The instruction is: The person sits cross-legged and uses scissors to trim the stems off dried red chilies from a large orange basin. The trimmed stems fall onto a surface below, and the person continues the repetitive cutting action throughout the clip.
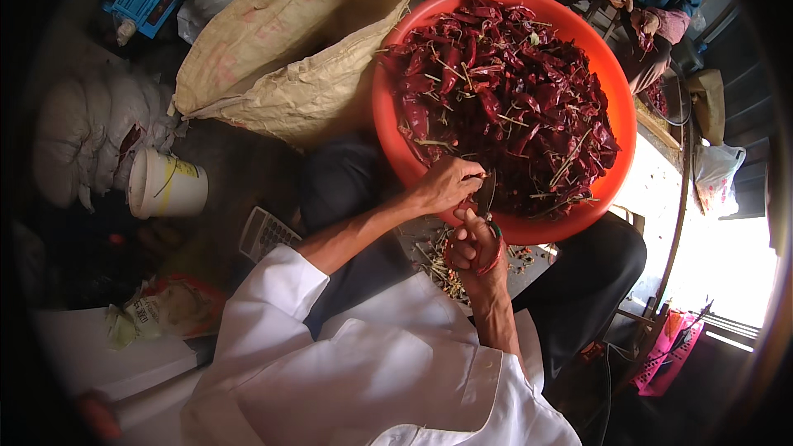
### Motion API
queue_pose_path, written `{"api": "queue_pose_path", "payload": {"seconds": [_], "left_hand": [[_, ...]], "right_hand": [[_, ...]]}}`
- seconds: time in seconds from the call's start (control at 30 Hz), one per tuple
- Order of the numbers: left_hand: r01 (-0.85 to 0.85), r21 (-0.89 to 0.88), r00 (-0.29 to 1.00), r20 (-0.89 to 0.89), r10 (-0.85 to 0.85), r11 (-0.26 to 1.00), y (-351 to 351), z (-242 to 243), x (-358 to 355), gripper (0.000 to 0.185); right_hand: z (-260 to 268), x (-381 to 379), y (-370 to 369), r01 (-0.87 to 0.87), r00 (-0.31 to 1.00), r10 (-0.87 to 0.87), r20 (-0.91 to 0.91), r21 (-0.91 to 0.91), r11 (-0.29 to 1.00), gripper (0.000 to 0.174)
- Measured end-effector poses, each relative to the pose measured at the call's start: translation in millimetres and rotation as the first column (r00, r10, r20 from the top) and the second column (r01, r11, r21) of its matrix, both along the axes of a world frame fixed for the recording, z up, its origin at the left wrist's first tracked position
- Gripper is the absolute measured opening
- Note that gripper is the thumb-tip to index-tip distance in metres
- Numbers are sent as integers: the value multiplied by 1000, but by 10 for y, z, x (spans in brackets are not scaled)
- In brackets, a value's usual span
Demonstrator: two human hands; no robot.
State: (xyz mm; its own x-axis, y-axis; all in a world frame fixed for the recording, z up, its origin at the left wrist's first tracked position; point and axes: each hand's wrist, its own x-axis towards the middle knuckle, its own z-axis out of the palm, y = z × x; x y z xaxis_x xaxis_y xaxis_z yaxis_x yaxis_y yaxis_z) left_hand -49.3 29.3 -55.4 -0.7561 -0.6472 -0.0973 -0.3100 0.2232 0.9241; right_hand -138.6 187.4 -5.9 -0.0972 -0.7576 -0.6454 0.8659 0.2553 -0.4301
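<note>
Over the near rim of a large orange-red plastic basin (409, 167), my two hands work close together. My left hand (447, 184) pinches a dried red chili pepper (468, 204), largely hidden by the fingers. In my right hand (476, 246) is a pair of scissors (497, 236) with red and green wrapping on the handles. Their blades point up beside the left fingertips. Dried red chilies (508, 99) with pale stems are heaped in the basin. Below the hands, cut stems (443, 266) lie scattered between my knees.
A wide woven sack (279, 83) gapes left of the basin. Further left are a white bucket (170, 184), stuffed bags (93, 136) and a calculator (267, 234). Another person's hands (644, 18) hold chilies at upper right. A pink plastic basket (668, 353) stands at lower right.
</note>
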Motion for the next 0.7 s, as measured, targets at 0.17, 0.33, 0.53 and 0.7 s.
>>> {"api": "queue_pose_path", "payload": {"seconds": [0.17, 0.33, 0.53, 0.7], "left_hand": [[6, 130, 998, -58, 2, 992, -56, 93, -98, 25], [-147, 120, 989, 6, 148, 982, -53, 439, 8, 22], [-257, -336, 965, -34, 261, 906, -548, 1069, 419, 20], [-350, -647, 843, 99, 529, 678, -1443, 1864, 1164, 26]], "right_hand": [[-193, -164, -35, 116, 971, -83, 224, -137, 984, 23], [-397, -284, -1, 243, 913, -179, 368, -136, 961, 25], [-494, -27, 18, 109, 900, -73, 430, -59, 992, 43], [-506, 98, 22, 66, 918, -29, 395, -80, 995, 61]]}}
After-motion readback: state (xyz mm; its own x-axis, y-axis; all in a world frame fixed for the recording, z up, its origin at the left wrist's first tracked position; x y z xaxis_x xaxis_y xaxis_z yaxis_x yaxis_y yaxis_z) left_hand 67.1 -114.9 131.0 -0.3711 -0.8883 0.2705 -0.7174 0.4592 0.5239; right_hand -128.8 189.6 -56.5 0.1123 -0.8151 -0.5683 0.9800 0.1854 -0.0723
